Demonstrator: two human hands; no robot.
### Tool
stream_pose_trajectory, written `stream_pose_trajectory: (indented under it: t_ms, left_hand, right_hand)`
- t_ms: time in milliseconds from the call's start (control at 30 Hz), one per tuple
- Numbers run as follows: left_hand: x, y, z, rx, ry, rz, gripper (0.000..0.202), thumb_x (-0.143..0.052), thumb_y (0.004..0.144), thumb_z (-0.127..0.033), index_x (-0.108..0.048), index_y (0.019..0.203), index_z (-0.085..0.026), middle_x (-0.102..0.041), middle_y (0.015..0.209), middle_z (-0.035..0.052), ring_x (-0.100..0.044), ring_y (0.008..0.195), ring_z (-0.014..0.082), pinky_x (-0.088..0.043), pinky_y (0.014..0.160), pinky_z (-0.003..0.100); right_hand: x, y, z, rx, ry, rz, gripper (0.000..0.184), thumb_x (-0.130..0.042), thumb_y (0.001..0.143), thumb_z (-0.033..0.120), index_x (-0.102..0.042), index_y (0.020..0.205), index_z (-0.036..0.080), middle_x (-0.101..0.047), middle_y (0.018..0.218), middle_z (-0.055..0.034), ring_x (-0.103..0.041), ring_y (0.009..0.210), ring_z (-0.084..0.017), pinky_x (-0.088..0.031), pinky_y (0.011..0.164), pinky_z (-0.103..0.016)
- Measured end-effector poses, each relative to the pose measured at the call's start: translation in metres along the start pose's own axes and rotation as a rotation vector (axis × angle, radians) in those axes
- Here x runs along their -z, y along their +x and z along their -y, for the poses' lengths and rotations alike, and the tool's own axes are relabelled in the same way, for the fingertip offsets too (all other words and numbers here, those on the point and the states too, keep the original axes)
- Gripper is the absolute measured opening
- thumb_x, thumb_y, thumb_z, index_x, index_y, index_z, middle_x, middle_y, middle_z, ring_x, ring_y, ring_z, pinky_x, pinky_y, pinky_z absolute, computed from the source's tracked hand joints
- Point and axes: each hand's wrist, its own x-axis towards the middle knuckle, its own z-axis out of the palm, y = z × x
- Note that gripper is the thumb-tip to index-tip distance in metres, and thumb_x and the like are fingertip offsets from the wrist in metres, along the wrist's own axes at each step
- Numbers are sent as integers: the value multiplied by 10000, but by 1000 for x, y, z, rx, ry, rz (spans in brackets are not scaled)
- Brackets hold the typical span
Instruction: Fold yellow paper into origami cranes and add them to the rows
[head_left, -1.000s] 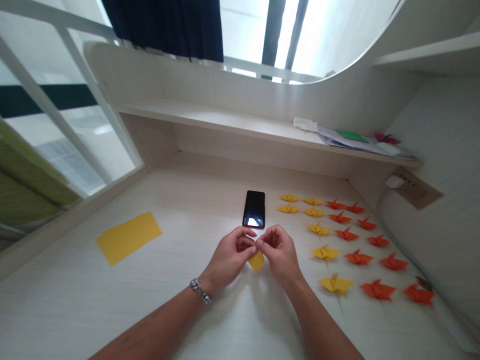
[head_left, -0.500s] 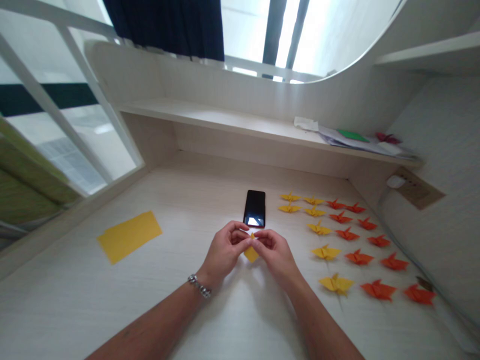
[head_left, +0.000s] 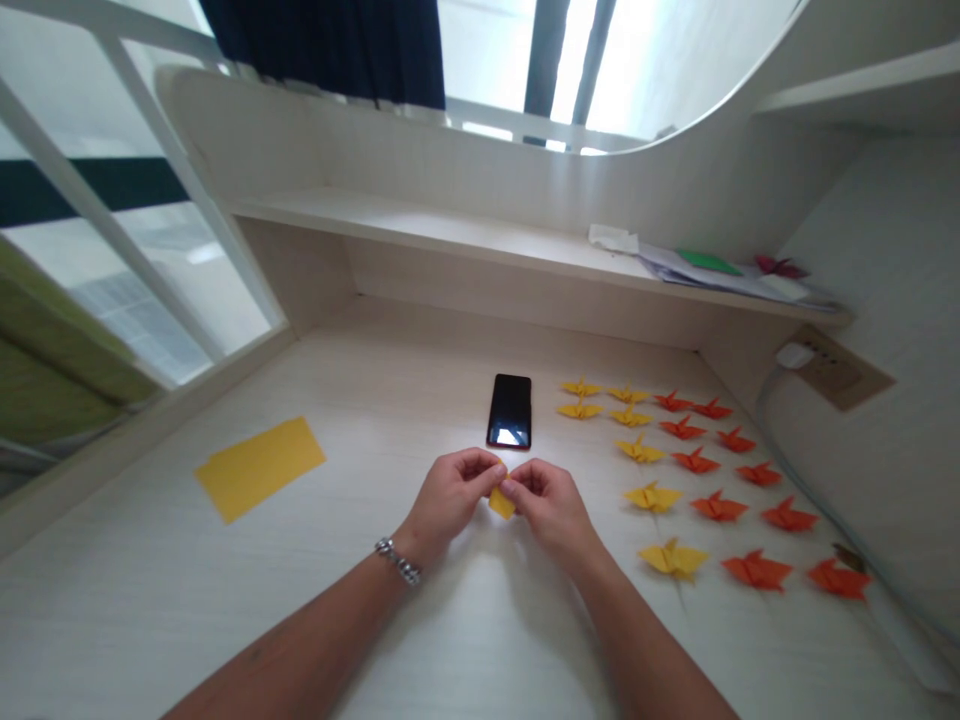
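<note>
A small folded piece of yellow paper (head_left: 501, 503) is pinched between both hands, low over the desk. My left hand (head_left: 448, 497) closes on its left side with thumb and fingers; a chain bracelet circles that wrist. On the other side my right hand (head_left: 550, 500) grips the paper between thumb and fingertips. Part of the paper is hidden behind the fingers, so its full shape cannot be made out. Just beyond the fingertips lies a black phone (head_left: 510, 408), flat on the desk (head_left: 390, 390).
Flat yellow paper sheets (head_left: 261, 467) lie on the left. Yellow paper cranes (head_left: 652, 497) and orange paper cranes (head_left: 718, 506) stand in rows on the right. Behind runs a shelf (head_left: 450, 228) with papers (head_left: 667, 266); a cable (head_left: 814, 500) follows the right wall.
The yellow paper has turned slightly between my fingers, and its pointed upper tip no longer shows above them. My hands stay in nearly the same place. The view has shifted slightly.
</note>
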Motion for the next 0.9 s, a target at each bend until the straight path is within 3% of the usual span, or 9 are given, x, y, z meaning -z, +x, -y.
stream_pose_trajectory:
  t_ms: [167,333,500,667,900]
  left_hand:
    - [4,2,1,-34,123,-32,178,-668,754,-299,-674,742,-121,-665,696,49,-591,655,156,-465,622,253]
    - [0,1,-3,-35,100,-62,214,-669,760,-328,-686,807,-120,-691,776,72,-613,711,165,-478,654,256]
    - [-4,0,-4,38,39,27,240,-670,761,-345,-681,816,-111,-681,705,63,-604,630,146,-471,591,242]
    - [-3,0,-1,-12,110,-32,207,-678,753,-319,-674,768,-112,-637,607,27,-539,528,110,-421,511,214]
    - [-7,-4,0,87,-17,57,237,-721,708,-272,-647,865,-110,-682,734,66,-622,652,148,-496,619,256]
  right_hand:
    - [-1,0,-3,-46,-35,78,181,-653,748,326,-615,725,150,-623,626,-11,-561,560,-138,-425,535,-246]
    - [0,0,-2,6,-93,-3,155,-644,761,292,-600,699,157,-592,573,6,-537,532,-128,-393,509,-234]
    - [2,1,-1,58,-28,-128,158,-642,772,302,-618,720,155,-605,592,-6,-539,543,-132,-406,520,-242]
    - [2,3,-2,11,86,-83,197,-668,749,342,-630,733,150,-610,584,-10,-545,517,-133,-418,510,-249]
    - [3,5,-7,26,106,-174,213,-684,731,358,-653,715,148,-622,586,-9,-534,525,-124,-408,511,-239]
